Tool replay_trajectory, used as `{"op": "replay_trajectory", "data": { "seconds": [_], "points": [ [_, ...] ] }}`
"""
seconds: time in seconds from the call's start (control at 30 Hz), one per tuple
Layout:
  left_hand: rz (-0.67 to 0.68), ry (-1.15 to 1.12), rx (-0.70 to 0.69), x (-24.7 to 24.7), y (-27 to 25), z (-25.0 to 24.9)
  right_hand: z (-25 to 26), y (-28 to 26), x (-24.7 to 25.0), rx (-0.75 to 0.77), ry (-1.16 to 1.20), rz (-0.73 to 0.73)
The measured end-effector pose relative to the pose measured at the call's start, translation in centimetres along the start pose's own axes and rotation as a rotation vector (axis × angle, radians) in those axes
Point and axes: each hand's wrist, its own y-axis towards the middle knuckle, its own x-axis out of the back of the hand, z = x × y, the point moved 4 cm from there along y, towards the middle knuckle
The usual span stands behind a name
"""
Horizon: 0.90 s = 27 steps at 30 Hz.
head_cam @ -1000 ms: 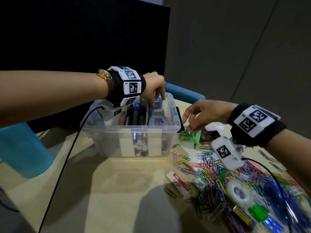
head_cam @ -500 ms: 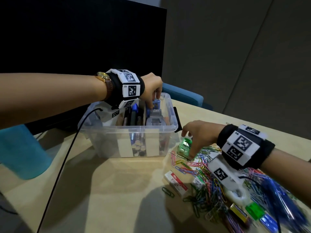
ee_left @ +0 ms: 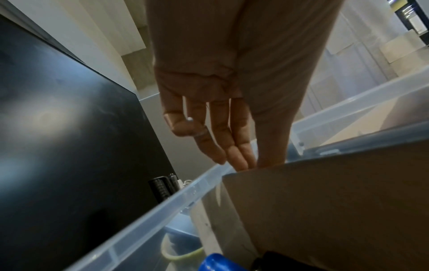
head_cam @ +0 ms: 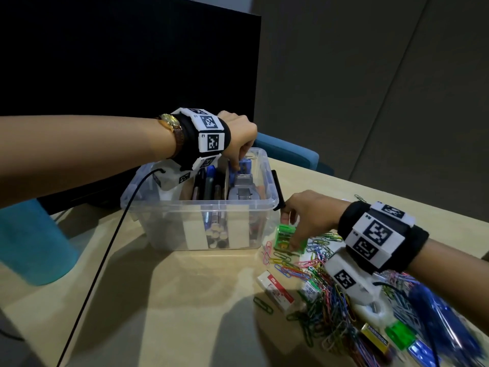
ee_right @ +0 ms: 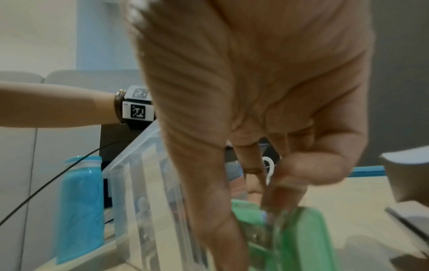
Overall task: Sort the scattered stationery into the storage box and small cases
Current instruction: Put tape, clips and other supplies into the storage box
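Note:
A clear storage box (head_cam: pixel 201 206) stands mid-table with pens, a grey stapler (head_cam: pixel 242 193) and cardboard dividers (ee_left: pixel 325 201) inside. My left hand (head_cam: pixel 239 160) reaches into its far end, thumb and fingertips pinching a blue item (head_cam: pixel 244 166). In the left wrist view that hand (ee_left: pixel 246 161) points down and its tips hide behind a divider. My right hand (head_cam: pixel 293 229) grips a small green case (head_cam: pixel 287 237) that sits on the table by the box's right front corner. The right wrist view shows thumb and fingers (ee_right: pixel 285 188) on the green case (ee_right: pixel 299 238).
A heap of coloured paper clips (head_cam: pixel 325 295) spreads at the right, with a red-and-white staples box (head_cam: pixel 276 290), a tape roll (head_cam: pixel 373 311), another green case (head_cam: pixel 399 335) and a blue bag (head_cam: pixel 436 313). A teal bottle (head_cam: pixel 31 247) stands left. A black cable (head_cam: pixel 105 255) crosses the table.
My right hand has come down with the green case from beside the box's rim to the table. The left hand has stayed at the box's far end.

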Motion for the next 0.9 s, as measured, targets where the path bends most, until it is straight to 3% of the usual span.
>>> {"op": "replay_trajectory", "data": {
  "seconds": [0.37,0.47,0.6,0.77,0.9],
  "points": [
    [0.007,-0.089,-0.082,-0.2,-0.7,-0.1,-3.3,-2.6,7.8,-0.096,0.158,-0.439],
    [0.024,-0.182,-0.044,-0.1,-0.6,0.1,-3.2,-3.4,9.1,-0.059,0.349,-0.537],
    [0.088,-0.247,-0.036,-0.1,0.0,-0.4,-1.6,-3.4,9.0,0.024,0.679,-0.496],
    [0.147,-0.155,-0.042,0.2,0.1,-0.6,-1.2,-3.2,8.2,0.052,0.642,-0.496],
    [0.029,-0.151,0.007,1.9,-0.2,0.2,-3.2,-4.0,8.6,-0.049,0.668,-0.537]
  ]
}}
